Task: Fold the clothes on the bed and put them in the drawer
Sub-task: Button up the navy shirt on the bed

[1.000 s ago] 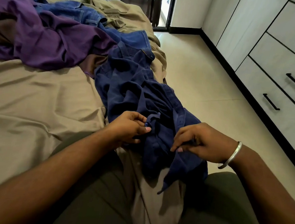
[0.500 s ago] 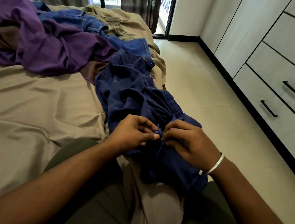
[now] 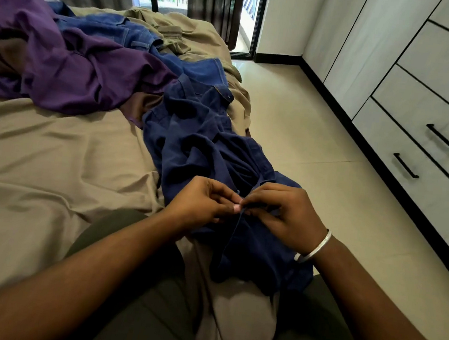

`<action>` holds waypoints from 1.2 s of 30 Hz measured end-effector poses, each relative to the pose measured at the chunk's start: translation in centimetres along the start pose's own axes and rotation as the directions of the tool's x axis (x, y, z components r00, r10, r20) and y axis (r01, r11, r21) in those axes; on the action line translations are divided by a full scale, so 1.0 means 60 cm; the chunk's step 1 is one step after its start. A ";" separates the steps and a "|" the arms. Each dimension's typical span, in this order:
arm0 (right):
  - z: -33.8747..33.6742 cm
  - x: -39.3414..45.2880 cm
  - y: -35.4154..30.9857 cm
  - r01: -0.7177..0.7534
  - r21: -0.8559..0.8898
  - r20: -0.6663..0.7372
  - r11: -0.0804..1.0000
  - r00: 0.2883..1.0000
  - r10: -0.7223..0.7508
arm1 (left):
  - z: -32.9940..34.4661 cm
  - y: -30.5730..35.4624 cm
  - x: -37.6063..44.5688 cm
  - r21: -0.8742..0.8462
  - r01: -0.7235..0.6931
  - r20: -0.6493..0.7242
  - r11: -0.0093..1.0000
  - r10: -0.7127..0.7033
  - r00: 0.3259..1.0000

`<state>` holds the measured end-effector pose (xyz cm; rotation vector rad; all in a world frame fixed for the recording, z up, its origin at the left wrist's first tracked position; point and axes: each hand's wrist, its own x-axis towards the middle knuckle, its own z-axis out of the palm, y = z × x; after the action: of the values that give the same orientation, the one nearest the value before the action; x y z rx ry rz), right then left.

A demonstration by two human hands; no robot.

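**Working the navy shirt's placket, fingertip to fingertip**

Pinching now, both hands at once: the left hand [image 3: 202,203] and the right hand [image 3: 282,213] meet tip to tip over the dark blue shirt [image 3: 206,151], fingers curled in and nipping a thin edge of cloth between them, quite possibly at a button, though that detail is too small to call. A silver bangle [image 3: 314,247] sits on the right wrist.

The shirt trails from the person's lap up across the tan bed sheet [image 3: 36,162], its far end touching the purple garment [image 3: 70,68] and the blue jeans [image 3: 116,29] heaped beyond. The drawers [image 3: 430,143] stand shut across the floor, well apart from the bed.

How will it handle? Light, soft and floppy by the look of those deep creases; it should bunch and slide rather than hold any shape. The best hold is likely on firmer parts: the collar, shoulder seams or the stitched front edge, taken at two spread points so it hangs flat. Grabbing mid-panel would probably just gather a wad. The smooth sheet may let it slip while being folded.
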<state>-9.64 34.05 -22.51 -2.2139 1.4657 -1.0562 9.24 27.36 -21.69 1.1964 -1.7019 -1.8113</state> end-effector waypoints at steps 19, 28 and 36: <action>0.019 -0.038 0.005 0.012 -0.056 -0.034 0.998 0.999 -0.014 | 0.007 -0.007 -0.010 0.328 -0.100 0.060 0.939 0.085 0.995; 0.012 -0.050 0.011 -0.048 0.046 0.004 0.998 0.999 0.047 | 0.005 -0.021 0.002 0.363 -0.130 0.128 0.923 0.089 0.988; 0.025 -0.059 0.006 -0.145 0.172 -0.077 0.974 0.984 0.160 | 0.007 -0.023 0.004 0.454 -0.155 0.138 0.877 0.102 0.985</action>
<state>-9.59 36.77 -25.20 -1.9300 1.4980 -1.1936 9.17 27.69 -23.08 1.1334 -2.3118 -1.4545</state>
